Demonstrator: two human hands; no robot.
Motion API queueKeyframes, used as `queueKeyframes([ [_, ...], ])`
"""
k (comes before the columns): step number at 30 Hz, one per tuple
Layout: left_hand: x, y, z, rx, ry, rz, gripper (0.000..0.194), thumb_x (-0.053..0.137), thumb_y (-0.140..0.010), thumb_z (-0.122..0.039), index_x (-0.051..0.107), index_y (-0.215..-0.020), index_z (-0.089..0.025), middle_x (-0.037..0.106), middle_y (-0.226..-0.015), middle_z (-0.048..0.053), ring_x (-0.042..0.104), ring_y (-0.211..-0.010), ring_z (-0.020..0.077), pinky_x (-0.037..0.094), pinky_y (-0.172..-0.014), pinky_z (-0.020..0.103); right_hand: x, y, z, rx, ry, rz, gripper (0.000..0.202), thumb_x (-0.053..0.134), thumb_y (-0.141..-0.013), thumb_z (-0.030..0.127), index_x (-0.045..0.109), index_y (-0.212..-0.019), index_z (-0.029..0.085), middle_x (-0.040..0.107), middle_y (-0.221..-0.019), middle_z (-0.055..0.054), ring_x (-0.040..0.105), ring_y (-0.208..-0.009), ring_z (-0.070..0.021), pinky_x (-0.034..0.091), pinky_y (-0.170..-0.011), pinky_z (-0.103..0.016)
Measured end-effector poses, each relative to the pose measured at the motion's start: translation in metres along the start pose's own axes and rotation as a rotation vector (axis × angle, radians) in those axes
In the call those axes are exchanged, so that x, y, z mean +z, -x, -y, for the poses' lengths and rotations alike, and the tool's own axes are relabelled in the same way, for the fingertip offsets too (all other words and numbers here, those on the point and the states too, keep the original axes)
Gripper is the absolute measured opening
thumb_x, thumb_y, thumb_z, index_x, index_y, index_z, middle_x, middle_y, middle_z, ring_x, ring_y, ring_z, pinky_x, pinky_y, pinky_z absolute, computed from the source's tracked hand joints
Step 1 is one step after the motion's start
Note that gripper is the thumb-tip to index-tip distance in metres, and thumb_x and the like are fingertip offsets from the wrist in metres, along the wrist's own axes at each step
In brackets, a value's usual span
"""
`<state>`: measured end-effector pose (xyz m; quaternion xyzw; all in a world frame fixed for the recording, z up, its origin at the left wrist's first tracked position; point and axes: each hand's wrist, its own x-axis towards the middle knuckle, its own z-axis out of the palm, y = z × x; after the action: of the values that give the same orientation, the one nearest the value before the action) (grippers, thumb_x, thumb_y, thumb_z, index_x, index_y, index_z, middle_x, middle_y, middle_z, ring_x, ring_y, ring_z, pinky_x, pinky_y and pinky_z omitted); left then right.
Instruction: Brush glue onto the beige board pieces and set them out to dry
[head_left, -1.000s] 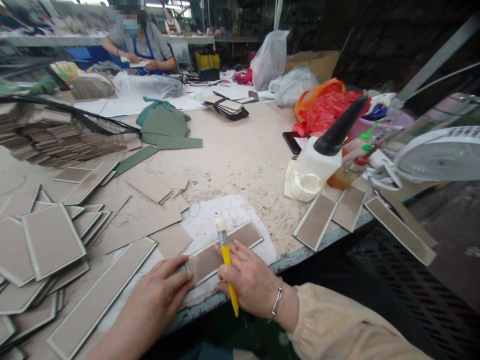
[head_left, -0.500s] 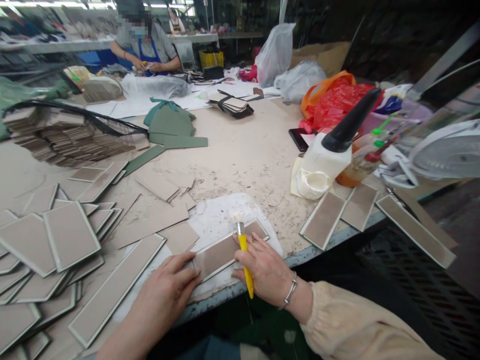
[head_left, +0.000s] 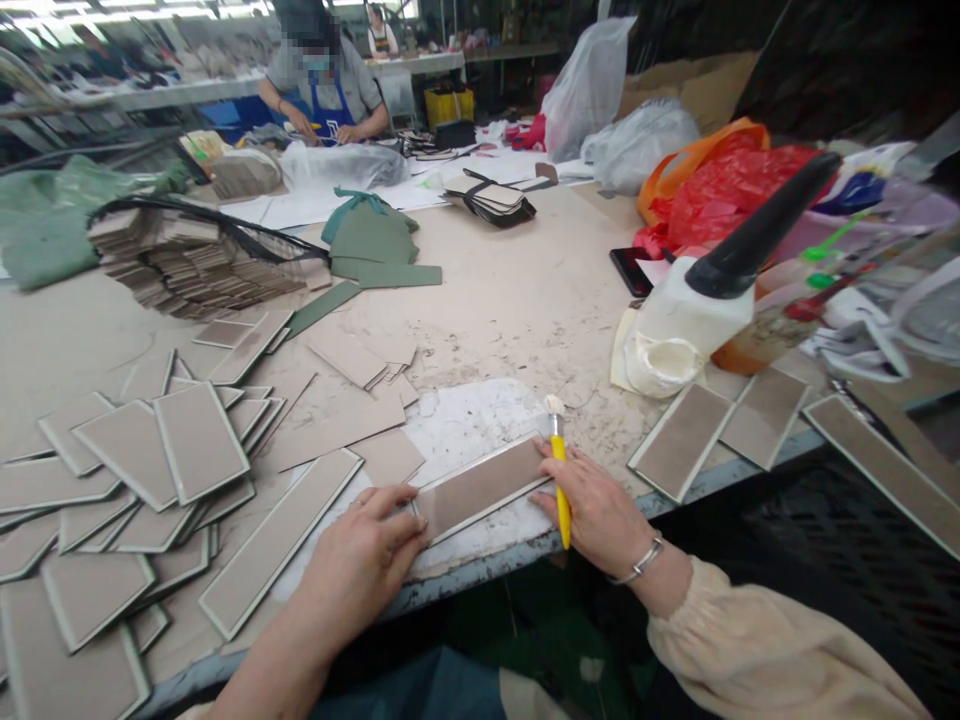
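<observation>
A long rectangular brown panel [head_left: 480,487] with pale edges lies slanted near the table's front edge, on a white sheet. My left hand [head_left: 379,540] is closed at its left end, thumb and fingers against the edges. My right hand [head_left: 592,505] is at the other end and covers it. Between its thumb and fingers it holds a brush with a yellow handle [head_left: 561,490], upright, its pale bristles pointing away from me. The fingertips of that hand also touch the panel.
Edged panels [head_left: 202,445] lie heaped at left, near a bundled stack [head_left: 195,265]. On the right stand a white bottle with a black nozzle [head_left: 682,320] and more panels [head_left: 682,440] overhanging the edge. A phone [head_left: 630,272] lies behind. A co-worker [head_left: 330,90] sits across the table.
The view has turned left, so the scene sits further right. My right hand, with the brush, has slid along the panel to its right end. My left hand stays at the left end.
</observation>
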<state>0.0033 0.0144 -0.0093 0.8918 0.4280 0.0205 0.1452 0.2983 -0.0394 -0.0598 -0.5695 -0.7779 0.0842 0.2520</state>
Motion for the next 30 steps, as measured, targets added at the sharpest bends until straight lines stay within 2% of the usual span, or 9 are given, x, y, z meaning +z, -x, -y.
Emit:
queueKeyframes([
  [5, 0.007, -0.005, 0.003, -0.025, 0.047, -0.059, 0.029, 0.050, -0.087, -0.046, 0.071, -0.083, -0.027, 0.065, -0.113, 0.006, 0.060, -0.100, 0.0237, 0.049, -0.087, 0.037, -0.001, -0.003, 0.001, 0.034, 0.002, -0.010, 0.019, 0.062, -0.087, 0.027, 0.052, -0.102, 0.020, 0.060, -0.127, -0.015, 0.057, -0.116, -0.0257, 0.041, -0.103, -0.048],
  [10, 0.033, -0.017, 0.032, -0.173, 0.180, -0.136, 0.043, 0.059, -0.072, -0.058, 0.066, -0.093, -0.022, 0.068, -0.099, 0.009, 0.063, -0.093, 0.0287, 0.051, -0.084, 0.040, 0.001, -0.008, 0.004, 0.036, 0.035, -0.033, 0.020, 0.062, -0.086, 0.034, 0.054, -0.098, 0.020, 0.063, -0.118, -0.013, 0.058, -0.111, -0.0236, 0.041, -0.101, -0.044],
  [13, 0.041, -0.029, 0.041, -0.191, 0.254, -0.102, 0.052, 0.063, -0.066, -0.058, 0.066, -0.099, -0.018, 0.069, -0.101, 0.011, 0.063, -0.094, 0.0306, 0.050, -0.086, 0.041, 0.002, -0.009, 0.001, 0.023, 0.053, -0.053, 0.020, 0.060, -0.087, 0.036, 0.054, -0.098, 0.020, 0.063, -0.116, -0.013, 0.056, -0.112, -0.0229, 0.042, -0.099, -0.041],
  [15, 0.036, -0.032, 0.037, -0.212, 0.291, -0.054, 0.053, 0.064, -0.063, -0.057, 0.067, -0.099, -0.018, 0.070, -0.098, 0.011, 0.064, -0.090, 0.0304, 0.051, -0.082, 0.039, 0.002, -0.008, 0.001, 0.008, 0.029, -0.080, 0.020, 0.060, -0.087, 0.036, 0.054, -0.097, 0.020, 0.063, -0.113, -0.013, 0.056, -0.112, -0.0228, 0.043, -0.098, -0.041],
  [19, 0.016, -0.031, 0.016, -0.347, 0.412, 0.039, 0.053, 0.063, -0.057, -0.062, 0.070, -0.086, -0.018, 0.071, -0.080, 0.007, 0.064, -0.076, 0.0295, 0.051, -0.068, 0.036, 0.002, -0.008, 0.001, 0.053, -0.109, -0.202, 0.016, 0.060, -0.087, 0.032, 0.053, -0.095, 0.021, 0.064, -0.110, -0.012, 0.059, -0.107, -0.0213, 0.048, -0.090, -0.036],
  [23, -0.005, -0.025, 0.004, -0.389, 0.672, 0.111, 0.050, 0.064, -0.059, -0.066, 0.070, -0.078, -0.020, 0.070, -0.076, 0.003, 0.064, -0.080, 0.0271, 0.050, -0.072, 0.033, -0.003, -0.010, 0.002, 0.129, -0.301, -0.384, 0.017, 0.062, -0.085, 0.032, 0.051, -0.093, 0.021, 0.065, -0.110, -0.011, 0.061, -0.107, -0.0201, 0.049, -0.087, -0.032],
  [26, -0.016, -0.021, -0.001, -0.424, 0.794, 0.093, 0.047, 0.066, -0.062, -0.064, 0.067, -0.072, -0.018, 0.066, -0.071, 0.002, 0.061, -0.075, 0.0234, 0.049, -0.070, 0.030, -0.010, -0.011, 0.008, 0.175, -0.395, -0.440, 0.016, 0.062, -0.084, 0.033, 0.051, -0.085, 0.022, 0.067, -0.085, -0.002, 0.065, -0.076, -0.0139, 0.051, -0.069, -0.024],
  [28, -0.020, -0.018, -0.005, -0.432, 0.894, 0.077, 0.045, 0.067, -0.064, -0.061, 0.065, -0.071, -0.017, 0.063, -0.071, 0.002, 0.059, -0.073, 0.0210, 0.049, -0.067, 0.029, -0.016, -0.010, 0.015, 0.193, -0.399, -0.482, 0.018, 0.061, -0.085, 0.034, 0.050, -0.079, 0.022, 0.058, -0.066, 0.005, 0.056, -0.055, -0.0098, 0.045, -0.054, -0.020],
  [30, -0.021, -0.015, -0.009, -0.415, 1.027, 0.063, 0.041, 0.069, -0.067, -0.056, 0.065, -0.074, -0.016, 0.063, -0.074, 0.002, 0.058, -0.074, 0.0186, 0.048, -0.066, 0.027, -0.023, -0.009, 0.021, 0.182, -0.410, -0.541, 0.018, 0.058, -0.086, 0.034, 0.048, -0.076, 0.022, 0.052, -0.061, 0.006, 0.050, -0.050, -0.0084, 0.042, -0.050, -0.019],
])
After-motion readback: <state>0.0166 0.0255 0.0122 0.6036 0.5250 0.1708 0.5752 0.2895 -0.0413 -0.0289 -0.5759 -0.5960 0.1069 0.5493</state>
